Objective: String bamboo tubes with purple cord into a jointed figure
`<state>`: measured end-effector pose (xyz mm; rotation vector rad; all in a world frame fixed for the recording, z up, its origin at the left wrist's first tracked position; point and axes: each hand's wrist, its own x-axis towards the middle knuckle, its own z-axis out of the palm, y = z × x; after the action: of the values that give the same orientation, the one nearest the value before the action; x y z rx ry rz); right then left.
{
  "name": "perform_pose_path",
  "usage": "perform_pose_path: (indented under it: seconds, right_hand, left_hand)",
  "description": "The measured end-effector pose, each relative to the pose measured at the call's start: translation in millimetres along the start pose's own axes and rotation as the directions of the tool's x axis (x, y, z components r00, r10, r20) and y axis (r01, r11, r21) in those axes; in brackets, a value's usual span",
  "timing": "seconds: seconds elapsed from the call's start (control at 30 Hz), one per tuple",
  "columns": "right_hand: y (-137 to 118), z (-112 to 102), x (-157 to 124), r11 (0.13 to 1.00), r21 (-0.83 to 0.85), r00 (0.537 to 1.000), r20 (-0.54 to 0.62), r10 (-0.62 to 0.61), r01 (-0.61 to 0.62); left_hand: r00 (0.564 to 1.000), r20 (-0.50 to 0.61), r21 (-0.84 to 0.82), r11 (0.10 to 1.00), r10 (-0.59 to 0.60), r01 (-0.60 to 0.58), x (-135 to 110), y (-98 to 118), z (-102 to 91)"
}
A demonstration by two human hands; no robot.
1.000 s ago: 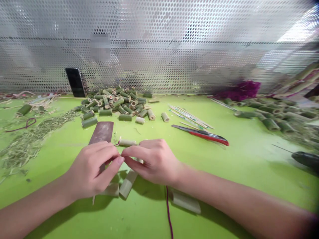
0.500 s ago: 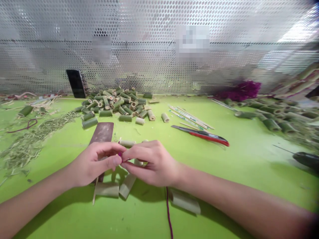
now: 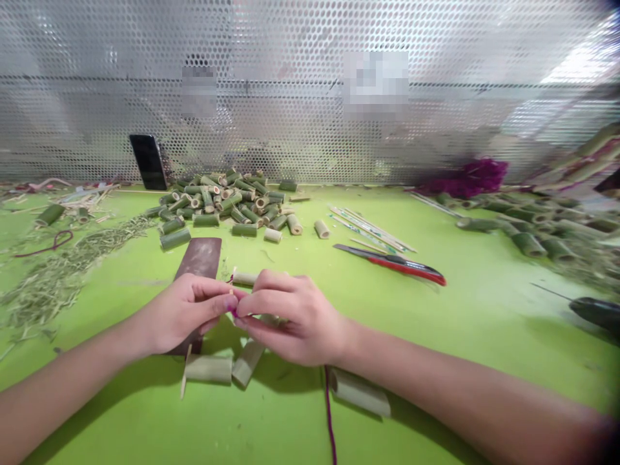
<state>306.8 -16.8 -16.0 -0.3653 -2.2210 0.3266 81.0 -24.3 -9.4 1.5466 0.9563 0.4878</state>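
My left hand (image 3: 186, 311) and my right hand (image 3: 290, 316) meet at the middle of the green table, their fingertips pinching a thin pale splint (image 3: 232, 284) with a bit of purple cord (image 3: 233, 312) at the pinch. A strip of brown sandpaper (image 3: 198, 258) lies under my left wrist. Cut bamboo pieces lie around my hands: one (image 3: 245, 279) just beyond the fingertips, others (image 3: 208, 369) (image 3: 248, 363) below them. A purple cord (image 3: 329, 413) trails toward me under my right forearm.
A heap of green bamboo tube segments (image 3: 217, 203) lies beyond my hands, with a phone (image 3: 148, 161) propped behind it. A red utility knife (image 3: 402, 268) and thin sticks (image 3: 368, 229) lie to the right. Shavings (image 3: 58, 278) cover the left; a perforated metal screen (image 3: 310, 90) stands behind.
My hands have shifted slightly, the left drawing back off the sandpaper and the right rolling over the pinch. More purple now shows at the fingertips.
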Motion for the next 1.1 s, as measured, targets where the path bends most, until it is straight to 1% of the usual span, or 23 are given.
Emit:
perform_pose_path:
  seconds: [0.13, 0.23, 0.33, 0.43, 0.5, 0.6, 0.7, 0.77, 0.83, 0.9, 1.0, 1.1]
  right_hand:
    - [-2.3, -0.4, -1.2, 0.983, -0.157, 0.995, 0.053, -0.087, 0.094]
    - [-3.6, -0.8, -1.2, 0.972, -0.205, 0.993, 0.063, -0.102, 0.113]
    - [-3.7, -1.3, -0.8, 0.966, -0.228, 0.992, 0.063, -0.108, 0.12]
    - [-3.4, -2.1, -0.1, 0.96, -0.254, 0.991, 0.08, -0.104, 0.122]
    - [-3.3, -3.2, 0.3, 0.968, -0.229, 0.993, 0.078, -0.09, 0.106]
    - [-3.4, -6.4, 0.8, 0.988, -0.151, 0.997, 0.079, -0.003, 0.015]
    - [-2.7, -9.8, 1.1, 0.984, -0.169, 0.992, 0.098, 0.079, -0.061]
    - [-1.3, -10.6, 1.2, 0.978, -0.199, 0.99, 0.111, 0.083, -0.06]
    - [0.6, -10.0, 1.1, 0.977, -0.211, 0.99, 0.136, 0.048, -0.018]
    - [2.6, -8.5, 1.0, 0.972, -0.224, 0.988, 0.154, -0.031, 0.065]
    - [4.2, -7.3, 1.3, 0.938, -0.29, 0.979, 0.129, -0.157, 0.189]
    - [3.5, -9.3, 2.2, 0.891, -0.367, 0.964, 0.108, -0.244, 0.266]
  left_hand:
    - [0.994, -0.104, -0.047, 0.998, 0.035, -0.04, 1.0, 4.3, 7.4]
    - [0.99, -0.134, -0.12, 0.991, 0.042, -0.058, 2.5, 5.4, 8.9]
    - [0.989, -0.15, -0.105, 0.994, 0.015, -0.031, 3.2, 4.1, 6.6]
    - [0.988, -0.143, -0.049, 0.998, -0.052, 0.045, 2.1, 3.8, 4.3]
    - [0.989, -0.116, -0.033, 0.995, -0.095, 0.092, 1.0, 4.9, 4.2]
    - [0.986, -0.095, -0.013, 0.991, -0.134, 0.133, 0.2, 7.9, 5.1]
    - [0.987, -0.103, -0.018, 0.992, -0.126, 0.125, 0.9, 9.7, 5.3]
    - [0.988, -0.109, -0.037, 0.994, -0.108, 0.105, 1.6, 9.2, 4.4]
    - [0.989, -0.109, -0.064, 0.993, -0.103, 0.096, 2.4, 7.3, 2.8]
    - [0.989, -0.099, -0.109, 0.989, -0.108, 0.097, 3.2, 4.0, 0.9]
    - [0.99, -0.08, -0.205, 0.974, -0.12, 0.101, 4.5, -2.3, -1.0]
    - [0.987, -0.081, -0.29, 0.951, -0.137, 0.108, 6.1, -8.4, -0.8]
